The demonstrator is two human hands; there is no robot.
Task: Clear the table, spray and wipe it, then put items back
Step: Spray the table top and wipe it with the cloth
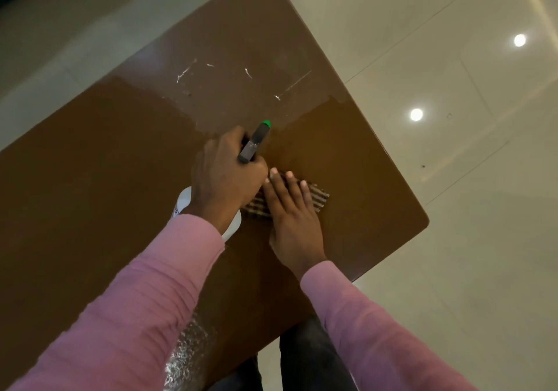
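The left hand (pixel 225 173) is curled round the neck and trigger head of a spray bottle (pixel 255 143). Its fingers wrap tight under the dark head, though the fingertips themselves are hidden on the far side. The bottle's white body shows beneath the wrist, standing on or just above the table (pixel 105 164); I cannot tell which. Its dark head runs from near-left to far-right, and the green nozzle tip points toward the far right, over the middle of the tabletop.

The right hand (pixel 291 218) lies flat just beside the left one, fingers straight and slightly spread, palm down on a striped brown cloth (pixel 317 199). The cloth lies flat on the table near its right edge. Its long axis runs left to right, and one end sticks out to the right past the fingers (pixel 289 179).

Both arms wear pink sleeves (pixel 145 294). A patch of fine droplets (pixel 187 354) glistens on the near part of the brown tabletop, and thin white streaks (pixel 185 72) mark the far part. A glossy pale tiled floor (pixel 453 209) surrounds the table, reflecting round ceiling lights.
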